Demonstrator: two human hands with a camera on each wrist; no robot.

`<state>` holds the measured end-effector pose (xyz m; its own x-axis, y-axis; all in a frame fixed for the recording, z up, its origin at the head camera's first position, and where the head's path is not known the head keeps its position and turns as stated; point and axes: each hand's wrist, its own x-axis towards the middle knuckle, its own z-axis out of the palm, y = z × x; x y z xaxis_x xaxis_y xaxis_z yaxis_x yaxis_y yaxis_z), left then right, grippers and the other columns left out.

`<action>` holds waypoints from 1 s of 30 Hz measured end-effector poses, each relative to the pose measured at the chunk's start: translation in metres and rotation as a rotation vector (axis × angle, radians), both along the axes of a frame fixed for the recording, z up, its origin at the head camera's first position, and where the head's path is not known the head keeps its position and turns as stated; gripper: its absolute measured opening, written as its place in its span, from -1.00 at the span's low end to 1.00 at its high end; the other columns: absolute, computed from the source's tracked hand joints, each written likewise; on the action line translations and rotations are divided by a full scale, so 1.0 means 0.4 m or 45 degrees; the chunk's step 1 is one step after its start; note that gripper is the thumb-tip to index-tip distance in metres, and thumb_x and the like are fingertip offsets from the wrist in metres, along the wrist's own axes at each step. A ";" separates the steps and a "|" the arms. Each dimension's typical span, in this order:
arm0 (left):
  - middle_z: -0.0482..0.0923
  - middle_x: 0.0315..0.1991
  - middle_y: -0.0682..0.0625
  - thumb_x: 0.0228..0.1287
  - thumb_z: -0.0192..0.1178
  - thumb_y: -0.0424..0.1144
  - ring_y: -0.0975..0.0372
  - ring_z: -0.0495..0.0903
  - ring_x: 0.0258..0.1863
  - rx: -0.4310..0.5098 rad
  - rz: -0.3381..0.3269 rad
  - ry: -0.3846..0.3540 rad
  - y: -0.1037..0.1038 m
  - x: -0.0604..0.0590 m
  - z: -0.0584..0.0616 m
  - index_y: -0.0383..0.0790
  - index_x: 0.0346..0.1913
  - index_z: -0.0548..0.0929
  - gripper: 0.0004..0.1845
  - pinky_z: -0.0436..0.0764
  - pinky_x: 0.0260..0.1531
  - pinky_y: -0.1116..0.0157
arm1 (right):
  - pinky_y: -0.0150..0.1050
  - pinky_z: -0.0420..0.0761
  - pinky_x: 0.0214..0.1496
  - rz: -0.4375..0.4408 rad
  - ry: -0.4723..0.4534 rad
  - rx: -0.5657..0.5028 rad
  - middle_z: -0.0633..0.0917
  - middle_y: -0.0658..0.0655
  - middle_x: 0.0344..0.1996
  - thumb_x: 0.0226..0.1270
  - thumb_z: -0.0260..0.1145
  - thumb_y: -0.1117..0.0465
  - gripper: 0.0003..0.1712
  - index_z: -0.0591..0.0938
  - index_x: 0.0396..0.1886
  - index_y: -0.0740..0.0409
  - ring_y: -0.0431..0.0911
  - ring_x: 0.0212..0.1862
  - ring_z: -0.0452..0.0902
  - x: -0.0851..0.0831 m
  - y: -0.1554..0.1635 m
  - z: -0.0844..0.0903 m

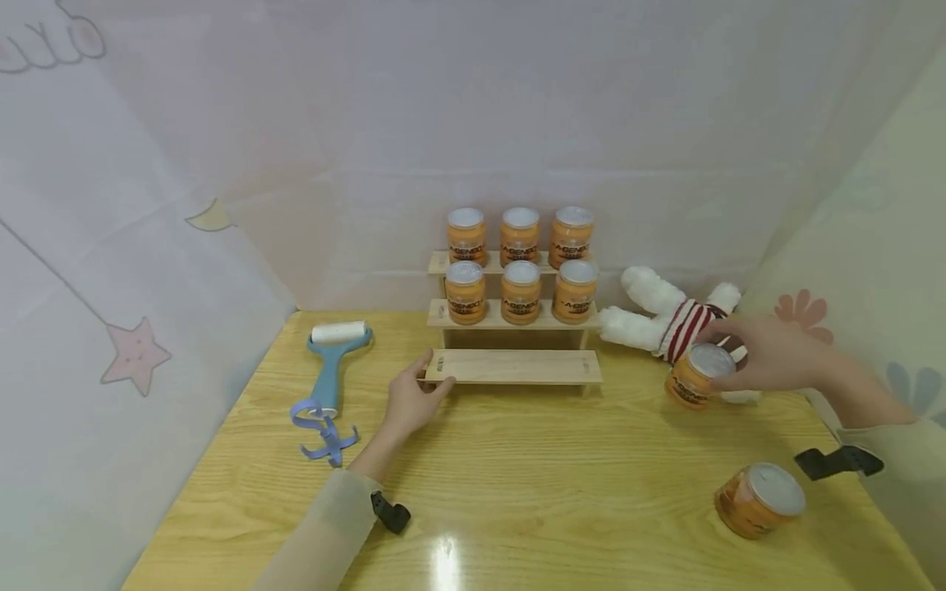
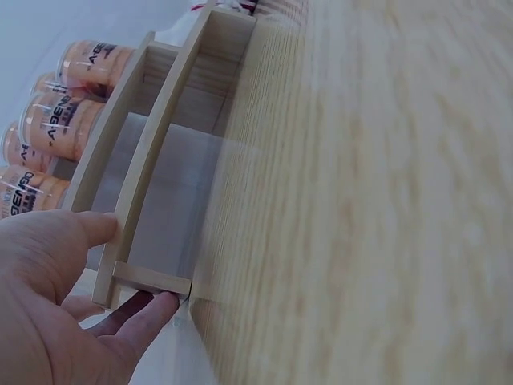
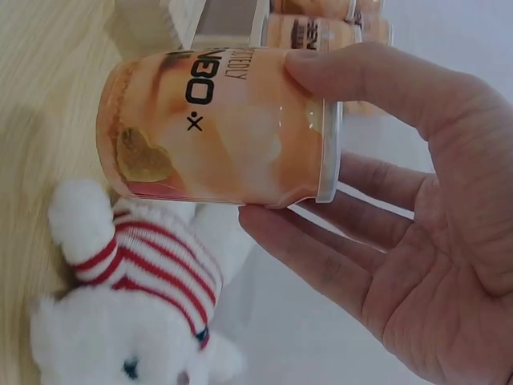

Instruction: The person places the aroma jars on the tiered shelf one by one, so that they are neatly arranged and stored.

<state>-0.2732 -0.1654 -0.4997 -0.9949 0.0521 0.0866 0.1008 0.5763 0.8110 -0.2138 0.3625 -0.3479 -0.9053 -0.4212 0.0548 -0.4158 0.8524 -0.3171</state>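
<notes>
My right hand (image 1: 772,355) pinches an orange can (image 1: 691,379) with a pale lid, lifted above the table at the right; in the right wrist view the can (image 3: 216,128) sits between thumb and fingers. My left hand (image 1: 415,400) grips the left end of the lowest step of a wooden tiered shelf (image 1: 513,367), thumb on top and fingers beneath in the left wrist view. Several like cans (image 1: 521,293) stand in two rows on the middle and top steps. The lowest step is bare. Another can (image 1: 760,501) is at the table's front right.
A white plush toy (image 1: 650,316) in a red-striped sweater lies right of the shelf, behind the held can. A blue-handled roller (image 1: 328,373) and a blue hook-like rack (image 1: 328,439) lie at the left. Printed fabric walls (image 1: 355,205) enclose the wooden table (image 1: 517,492).
</notes>
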 end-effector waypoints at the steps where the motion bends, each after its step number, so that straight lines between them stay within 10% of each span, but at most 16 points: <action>1: 0.70 0.12 -0.28 0.45 0.41 -0.01 0.02 0.76 -0.04 0.000 -0.001 0.002 -0.001 0.000 -0.001 -0.20 0.64 0.32 -0.16 0.78 -0.14 0.17 | -0.35 0.75 -0.20 0.002 -0.015 0.011 0.75 -0.09 -0.08 0.06 0.74 -0.01 -0.44 0.72 0.04 -0.03 -0.15 -0.08 0.73 -0.006 -0.014 0.006; 30: 0.70 0.15 -0.30 0.44 0.43 -0.05 0.00 0.77 -0.04 0.009 0.008 0.023 0.003 -0.001 0.001 -0.23 0.63 0.33 -0.17 0.81 -0.08 0.14 | -0.29 0.82 -0.14 0.243 -0.035 -0.227 0.78 0.07 -0.06 0.13 0.69 0.12 -0.42 0.72 0.15 0.12 -0.04 -0.02 0.74 -0.134 -0.339 0.043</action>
